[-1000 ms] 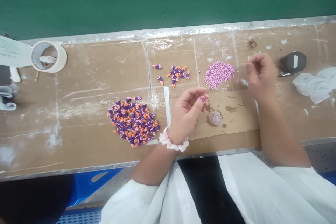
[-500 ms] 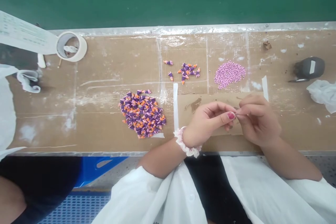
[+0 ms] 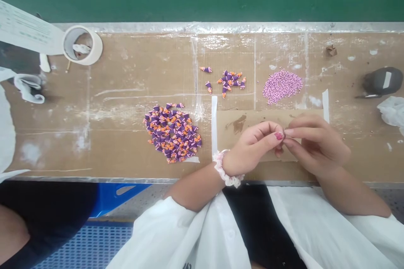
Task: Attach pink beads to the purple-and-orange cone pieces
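Observation:
My left hand [image 3: 257, 147], with a pale scrunchie [image 3: 227, 171] at its wrist, is closed in a pinch. Its thumb and fingertips meet those of my right hand [image 3: 318, 143], which is pinched too. Between them is something tiny and dark, too small and covered to name. Both hands hover over a brown paper sheet [image 3: 227, 134] taped to the cardboard. Beyond the sheet lie a heap of tiny pink pieces [image 3: 282, 86] and a small cluster of purple-and-orange figures [image 3: 232, 80] with pointed purple tops. A bigger pile of these figures [image 3: 172, 132] lies left of the sheet.
A roll of masking tape [image 3: 96, 46] stands at the back left by a printed sheet [image 3: 28, 29]. Right of the hands are a dark rounded lump [image 3: 382, 80] and crumpled clear plastic [image 3: 391, 111]. At lower left, a person's leg [image 3: 12, 235] shows beside a blue stool [image 3: 118, 195].
The camera view has shifted slightly, so the table items appear displaced. My right hand's fingers are a little straighter, and its back has moved slightly right. Both pinches still meet.

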The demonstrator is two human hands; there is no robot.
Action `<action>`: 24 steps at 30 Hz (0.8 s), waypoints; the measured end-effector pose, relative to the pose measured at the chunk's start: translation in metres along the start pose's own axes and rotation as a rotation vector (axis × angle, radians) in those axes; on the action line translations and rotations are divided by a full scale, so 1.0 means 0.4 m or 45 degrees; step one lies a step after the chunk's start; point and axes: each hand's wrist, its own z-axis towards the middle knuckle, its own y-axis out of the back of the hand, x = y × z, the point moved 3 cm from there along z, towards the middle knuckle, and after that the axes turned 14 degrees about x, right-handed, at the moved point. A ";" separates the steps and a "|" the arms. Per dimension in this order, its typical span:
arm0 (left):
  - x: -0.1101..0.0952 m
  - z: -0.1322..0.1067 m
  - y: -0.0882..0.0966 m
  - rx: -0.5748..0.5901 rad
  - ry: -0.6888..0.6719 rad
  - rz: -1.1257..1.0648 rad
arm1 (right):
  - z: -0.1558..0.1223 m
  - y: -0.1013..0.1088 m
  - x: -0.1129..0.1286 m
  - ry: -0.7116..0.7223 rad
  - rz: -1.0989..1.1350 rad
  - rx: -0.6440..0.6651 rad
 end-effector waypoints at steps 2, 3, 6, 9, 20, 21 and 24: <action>0.002 -0.001 -0.002 0.040 0.016 0.009 | -0.003 0.001 0.000 -0.051 0.070 -0.058; 0.002 -0.001 -0.002 0.051 0.024 0.027 | -0.003 0.002 0.001 -0.061 0.104 -0.080; -0.002 -0.003 -0.002 0.052 0.031 0.102 | 0.000 0.005 0.008 -0.053 0.140 -0.062; -0.008 -0.004 -0.005 0.034 0.023 0.173 | 0.008 0.011 0.015 -0.018 0.082 0.015; -0.019 -0.008 -0.017 -0.047 -0.131 0.352 | 0.014 0.017 0.020 0.000 0.104 0.105; -0.020 -0.009 -0.017 -0.040 -0.145 0.374 | 0.009 0.018 0.019 -0.011 0.120 0.090; -0.025 -0.012 -0.016 -0.015 -0.178 0.439 | -0.005 0.019 0.015 -0.037 0.153 0.073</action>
